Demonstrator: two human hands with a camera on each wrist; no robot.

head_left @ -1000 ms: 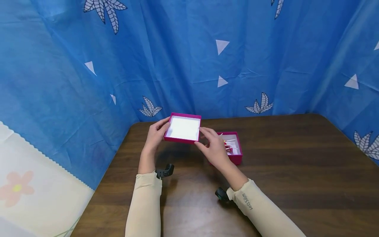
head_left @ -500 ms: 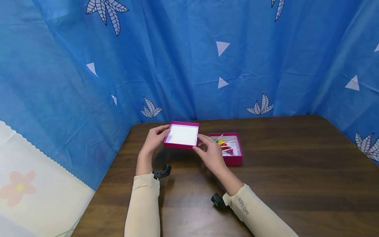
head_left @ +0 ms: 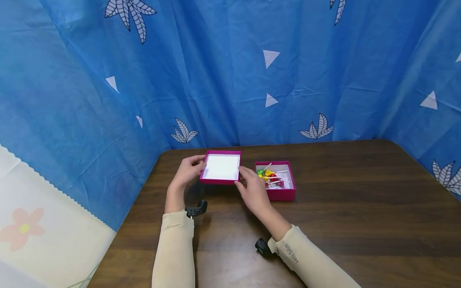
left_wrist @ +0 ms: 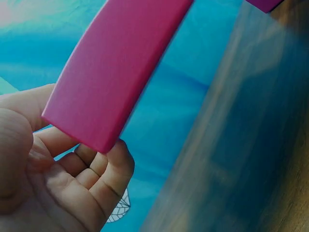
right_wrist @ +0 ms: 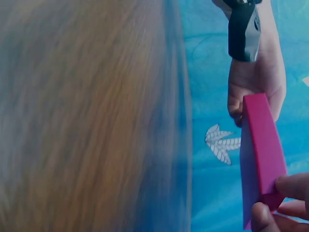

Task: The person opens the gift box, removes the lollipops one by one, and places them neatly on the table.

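Note:
A magenta box lid (head_left: 221,167) with a white inside is held between both hands above the table, its inside turned up toward the head camera. My left hand (head_left: 185,173) grips its left side; in the left wrist view the thumb side and fingers (left_wrist: 120,162) close around one end of the lid (left_wrist: 116,72). At the near right corner my right hand (head_left: 253,190) pinches the lid, also seen in the right wrist view with fingertips (right_wrist: 263,215) on the magenta edge. To the right stands the open magenta box (head_left: 282,195), with wrapped lollipops (head_left: 271,176) inside.
The brown wooden table (head_left: 353,208) extends around the box and ends at a blue curtain (head_left: 230,80) behind. A pale cloth with a flower print (head_left: 25,228) hangs at the left. Black wrist cameras (head_left: 197,209) sit on both wrists.
Both hands have lowered the lid and turned it slightly level. The right hand has shifted left and down, so more of the box and its lollipops shows.

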